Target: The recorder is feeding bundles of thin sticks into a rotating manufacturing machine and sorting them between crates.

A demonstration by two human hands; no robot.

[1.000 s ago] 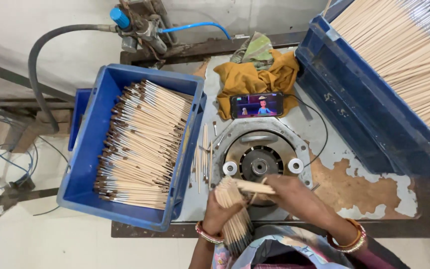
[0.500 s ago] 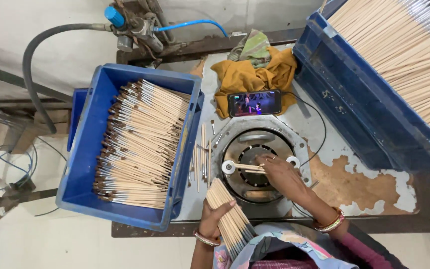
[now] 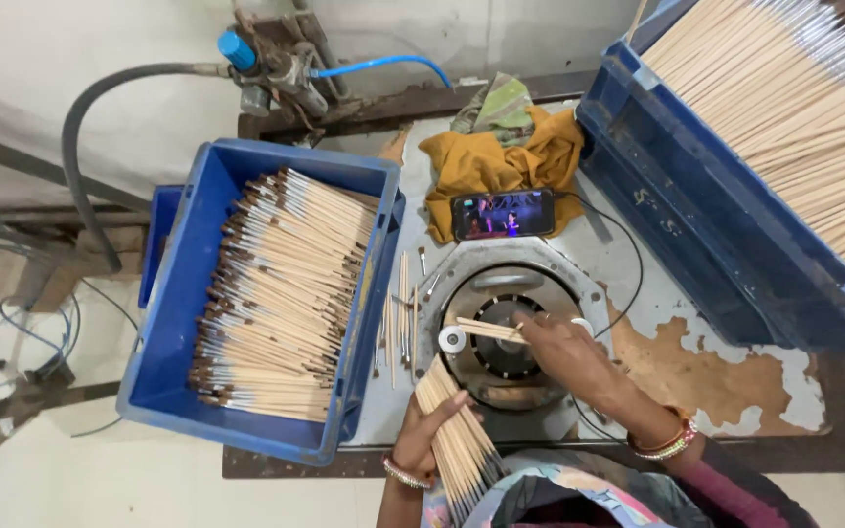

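Note:
My left hand [image 3: 424,437] grips a bundle of thin pale sticks [image 3: 454,430] near the table's front edge, fanned toward my body. My right hand [image 3: 564,352] reaches over the round metal machine [image 3: 501,293] and pinches a single stick [image 3: 486,330] that lies across its dark opening, next to a small white roller [image 3: 452,340]. A blue crate [image 3: 173,386] at the left is filled with sticks whose tips are dark brown [image 3: 281,298].
A phone [image 3: 503,214] with a lit screen leans on a mustard cloth [image 3: 501,161] behind the machine. A large blue bin [image 3: 696,215] of plain sticks [image 3: 804,108] stands at the right. Loose sticks [image 3: 398,318] lie between crate and machine. A grey hose [image 3: 80,147] curves at the back left.
My right hand carried a stick from the bundle forward onto the machine's opening. My left hand with the bundle stayed low near the front edge.

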